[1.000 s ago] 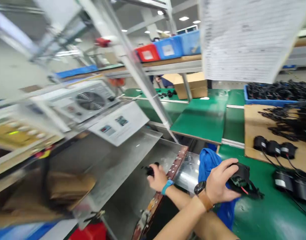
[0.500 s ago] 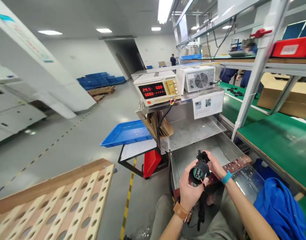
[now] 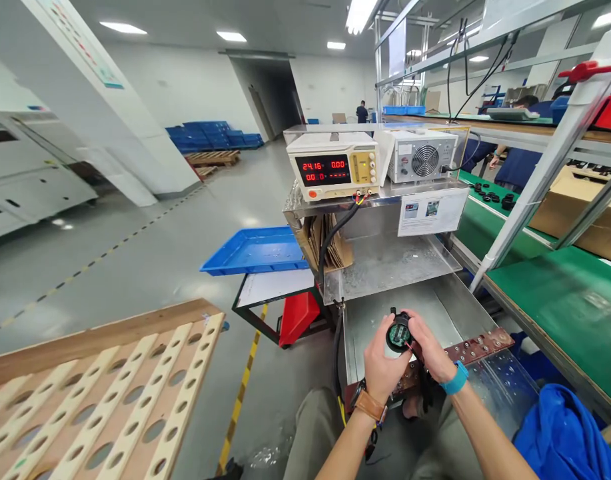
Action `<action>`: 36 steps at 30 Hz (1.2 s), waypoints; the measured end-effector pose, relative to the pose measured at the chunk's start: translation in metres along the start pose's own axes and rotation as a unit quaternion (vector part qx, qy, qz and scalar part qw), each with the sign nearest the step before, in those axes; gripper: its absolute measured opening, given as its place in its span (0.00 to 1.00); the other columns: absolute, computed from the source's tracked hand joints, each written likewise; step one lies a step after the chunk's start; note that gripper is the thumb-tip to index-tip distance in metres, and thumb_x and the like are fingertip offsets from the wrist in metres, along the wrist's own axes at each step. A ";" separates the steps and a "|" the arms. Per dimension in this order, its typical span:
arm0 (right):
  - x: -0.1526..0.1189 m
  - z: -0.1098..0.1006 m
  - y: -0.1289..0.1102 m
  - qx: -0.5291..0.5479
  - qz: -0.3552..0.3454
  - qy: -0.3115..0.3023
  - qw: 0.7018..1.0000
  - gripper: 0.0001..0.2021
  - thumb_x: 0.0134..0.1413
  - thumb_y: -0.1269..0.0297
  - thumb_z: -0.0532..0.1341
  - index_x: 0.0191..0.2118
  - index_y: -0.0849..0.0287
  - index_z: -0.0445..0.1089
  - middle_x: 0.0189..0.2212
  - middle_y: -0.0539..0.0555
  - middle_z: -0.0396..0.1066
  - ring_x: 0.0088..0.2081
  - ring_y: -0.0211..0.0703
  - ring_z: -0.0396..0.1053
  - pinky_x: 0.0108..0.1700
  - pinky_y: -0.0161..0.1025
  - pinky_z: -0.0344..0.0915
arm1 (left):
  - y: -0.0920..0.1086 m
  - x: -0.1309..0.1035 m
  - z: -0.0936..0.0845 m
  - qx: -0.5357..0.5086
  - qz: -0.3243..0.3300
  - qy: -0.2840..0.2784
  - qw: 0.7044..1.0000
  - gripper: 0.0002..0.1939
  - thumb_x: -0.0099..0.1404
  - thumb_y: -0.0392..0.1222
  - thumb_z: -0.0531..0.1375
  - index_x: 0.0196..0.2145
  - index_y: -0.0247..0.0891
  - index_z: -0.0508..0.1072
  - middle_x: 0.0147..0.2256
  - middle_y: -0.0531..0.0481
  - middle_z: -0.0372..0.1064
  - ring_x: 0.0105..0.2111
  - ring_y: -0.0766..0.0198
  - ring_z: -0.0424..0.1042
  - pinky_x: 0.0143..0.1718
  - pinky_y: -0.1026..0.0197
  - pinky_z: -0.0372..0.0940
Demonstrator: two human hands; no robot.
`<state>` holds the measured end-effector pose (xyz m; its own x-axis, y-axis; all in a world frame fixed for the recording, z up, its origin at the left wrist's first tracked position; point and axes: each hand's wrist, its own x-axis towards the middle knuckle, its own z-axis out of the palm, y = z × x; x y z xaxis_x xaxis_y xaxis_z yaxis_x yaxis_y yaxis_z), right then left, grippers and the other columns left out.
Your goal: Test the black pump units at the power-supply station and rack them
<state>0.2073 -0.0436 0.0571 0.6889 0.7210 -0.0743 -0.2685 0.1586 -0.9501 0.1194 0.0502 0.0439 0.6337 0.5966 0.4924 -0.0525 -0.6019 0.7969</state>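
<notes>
Between my two hands is a round black device (image 3: 399,335) with a green circuit board showing in its open end, which faces up toward me. My left hand (image 3: 382,360) is closed around its left side. My right hand (image 3: 430,347) grips it from the right, fingers curled behind it. A thin reddish wire runs out near my right thumb. Below the hands lies a brown strip (image 3: 478,345) with rows of metal studs, along the front of a metal tray (image 3: 365,327). The far side of the device is hidden.
A power supply (image 3: 334,167) with red digits stands on the metal shelf ahead. A blue tray (image 3: 258,250) is at left, above a red bin (image 3: 298,317). A wooden rack with holes (image 3: 110,393) fills the lower left. A green bench (image 3: 565,307) and blue cloth (image 3: 565,433) are at right.
The device has turned so its circuit board faces up more directly, and my right hand has come further round its side. The head view has shifted slightly.
</notes>
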 end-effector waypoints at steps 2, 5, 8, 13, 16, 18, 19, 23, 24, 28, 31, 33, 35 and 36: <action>0.001 0.003 0.001 -0.023 -0.024 0.008 0.999 0.30 0.56 0.42 0.65 0.58 0.54 0.63 0.55 0.55 0.65 0.55 0.52 0.62 0.56 0.44 0.62 | -0.001 -0.001 0.003 0.003 -0.010 0.022 1.000 0.30 0.56 0.37 0.66 0.56 0.39 0.67 0.55 0.42 0.68 0.57 0.52 0.68 0.57 0.48 0.66; 0.003 0.009 0.001 -0.041 -0.033 0.022 0.998 0.32 0.52 0.46 0.69 0.56 0.56 0.62 0.53 0.57 0.66 0.54 0.52 0.63 0.59 0.46 0.59 | -0.003 -0.002 0.008 0.009 -0.014 0.044 0.999 0.29 0.57 0.36 0.64 0.57 0.38 0.66 0.55 0.41 0.68 0.56 0.53 0.69 0.56 0.48 0.67; 0.007 0.014 0.000 -0.031 -0.019 0.039 0.999 0.33 0.47 0.49 0.72 0.55 0.57 0.61 0.49 0.57 0.68 0.51 0.53 0.65 0.56 0.46 0.62 | -0.007 -0.003 0.012 0.009 -0.007 0.039 0.999 0.31 0.56 0.32 0.62 0.58 0.39 0.65 0.56 0.42 0.67 0.57 0.52 0.67 0.57 0.47 0.66; 0.010 0.016 -0.001 0.003 0.005 0.076 0.997 0.32 0.40 0.54 0.75 0.50 0.57 0.64 0.43 0.55 0.70 0.46 0.54 0.68 0.50 0.47 0.67 | -0.012 -0.003 0.015 -0.009 -0.008 0.028 1.000 0.31 0.57 0.31 0.60 0.58 0.40 0.65 0.57 0.42 0.66 0.60 0.52 0.64 0.60 0.45 0.63; 0.007 0.012 -0.006 0.065 0.033 0.059 0.996 0.32 0.40 0.56 0.76 0.50 0.56 0.65 0.43 0.55 0.70 0.43 0.53 0.70 0.47 0.49 0.70 | -0.012 -0.006 0.009 -0.071 -0.011 -0.006 0.997 0.30 0.60 0.36 0.62 0.59 0.41 0.62 0.62 0.40 0.58 0.63 0.51 0.58 0.63 0.44 0.58; 0.004 0.008 -0.013 0.122 0.055 0.037 0.990 0.30 0.42 0.57 0.75 0.51 0.55 0.66 0.45 0.56 0.70 0.42 0.54 0.72 0.47 0.52 0.71 | -0.011 -0.012 0.004 -0.141 -0.043 -0.021 0.989 0.33 0.63 0.41 0.62 0.63 0.40 0.56 0.66 0.37 0.49 0.65 0.50 0.53 0.63 0.44 0.56; 0.002 0.006 -0.017 0.147 0.065 0.025 0.987 0.29 0.44 0.57 0.75 0.51 0.55 0.66 0.45 0.56 0.70 0.42 0.54 0.72 0.47 0.54 0.71 | -0.010 -0.017 0.003 -0.180 -0.067 -0.035 0.981 0.34 0.65 0.43 0.60 0.65 0.39 0.53 0.66 0.35 0.47 0.65 0.50 0.53 0.63 0.45 0.57; 0.002 0.003 -0.034 0.210 0.104 -0.015 0.972 0.28 0.48 0.56 0.73 0.53 0.58 0.66 0.46 0.59 0.71 0.43 0.58 0.73 0.50 0.59 0.70 | -0.004 -0.046 0.010 -0.280 -0.125 -0.212 0.928 0.28 0.64 0.46 0.60 0.60 0.38 0.61 0.56 0.38 0.65 0.56 0.51 0.67 0.57 0.47 0.64; 0.004 0.004 -0.038 0.217 0.116 -0.024 0.969 0.28 0.48 0.55 0.73 0.53 0.59 0.67 0.46 0.60 0.71 0.44 0.59 0.73 0.51 0.59 0.69 | -0.002 -0.055 0.014 -0.289 -0.136 -0.259 0.912 0.26 0.61 0.44 0.63 0.56 0.39 0.65 0.50 0.41 0.69 0.51 0.51 0.70 0.54 0.48 0.66; 0.019 0.006 -0.041 0.214 0.127 -0.039 0.968 0.29 0.46 0.58 0.74 0.53 0.60 0.67 0.46 0.61 0.71 0.44 0.58 0.73 0.54 0.59 0.67 | -0.001 -0.089 0.024 -0.351 -0.263 -0.355 0.825 0.16 0.58 0.46 0.65 0.40 0.37 0.68 0.32 0.48 0.70 0.33 0.59 0.72 0.36 0.56 0.67; 0.043 -0.003 -0.026 0.165 0.100 -0.024 0.981 0.28 0.43 0.63 0.75 0.50 0.57 0.67 0.43 0.56 0.72 0.39 0.55 0.75 0.51 0.59 0.70 | 0.000 -0.105 0.015 -0.417 -0.380 -0.395 0.725 0.20 0.62 0.54 0.62 0.41 0.37 0.63 0.25 0.56 0.62 0.20 0.72 0.60 0.25 0.66 0.57; 0.064 -0.015 -0.007 0.122 0.109 -0.008 0.986 0.29 0.41 0.63 0.76 0.49 0.57 0.66 0.40 0.55 0.73 0.36 0.53 0.75 0.47 0.56 0.73 | 0.000 -0.104 0.001 -0.471 -0.409 -0.394 0.675 0.25 0.59 0.55 0.65 0.44 0.37 0.63 0.26 0.58 0.59 0.18 0.77 0.53 0.23 0.68 0.51; 0.087 -0.029 0.017 0.087 0.148 0.011 0.985 0.31 0.36 0.64 0.77 0.47 0.58 0.65 0.37 0.54 0.72 0.33 0.51 0.75 0.42 0.53 0.75 | -0.001 -0.092 -0.014 -0.538 -0.417 -0.374 0.630 0.29 0.54 0.48 0.71 0.47 0.38 0.63 0.30 0.56 0.61 0.20 0.77 0.55 0.25 0.68 0.53; 0.098 -0.037 0.030 0.075 0.169 0.017 0.983 0.31 0.35 0.64 0.78 0.46 0.58 0.65 0.37 0.54 0.72 0.33 0.50 0.74 0.41 0.52 0.75 | -0.002 -0.082 -0.022 -0.568 -0.418 -0.363 0.609 0.31 0.51 0.45 0.73 0.49 0.38 0.63 0.33 0.54 0.63 0.22 0.76 0.57 0.26 0.68 0.55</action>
<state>0.2914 0.0073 0.0101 0.5642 0.7275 -0.3904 -0.5803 0.0131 -0.8143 0.0506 0.0137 0.0094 0.9582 -0.1975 -0.2071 0.2836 0.7526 0.5943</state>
